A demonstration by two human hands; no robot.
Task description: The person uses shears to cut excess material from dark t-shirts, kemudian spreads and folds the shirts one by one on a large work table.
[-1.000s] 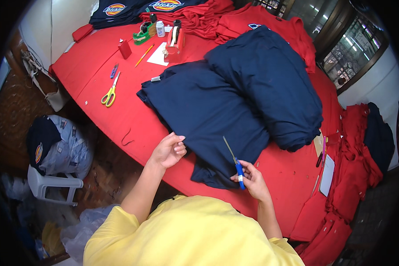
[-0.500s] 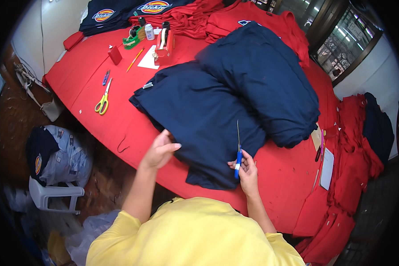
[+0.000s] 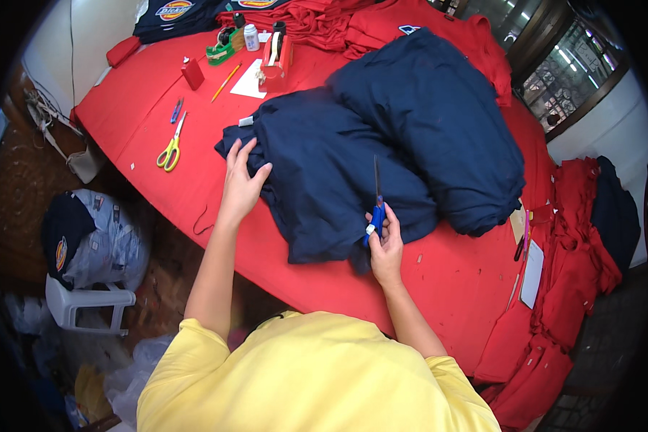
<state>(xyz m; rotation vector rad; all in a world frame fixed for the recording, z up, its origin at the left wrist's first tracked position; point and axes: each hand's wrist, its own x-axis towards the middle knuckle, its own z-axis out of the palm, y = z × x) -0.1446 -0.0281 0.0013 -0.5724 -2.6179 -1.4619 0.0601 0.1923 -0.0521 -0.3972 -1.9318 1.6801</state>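
A dark navy garment (image 3: 313, 191) lies loosely spread in front of me on the red-covered table (image 3: 162, 216). My left hand (image 3: 241, 187) is at the garment's left edge, below a small white tag (image 3: 246, 121). Its fingers are apart, with the fingertips at the cloth. In my right hand (image 3: 387, 252) are blue-handled scissors (image 3: 376, 218), blades pointing away from me over the garment's near right part. Behind and to the right sits a bulky heap of navy cloth (image 3: 432, 137), touching the garment.
Yellow-handled scissors (image 3: 170, 153), a small blue cutter (image 3: 176, 111), a pencil (image 3: 226, 81) and a red bottle (image 3: 191, 73) lie or stand at left. A red tape dispenser (image 3: 276, 66) stands farther back. Red garments (image 3: 569, 245) are piled at right. A white stool (image 3: 86, 299) bears a filled bag.
My left hand has moved away from me, up to the garment's left edge. The garment's near edge has shifted away. My right hand has moved slightly away and left with the scissors.
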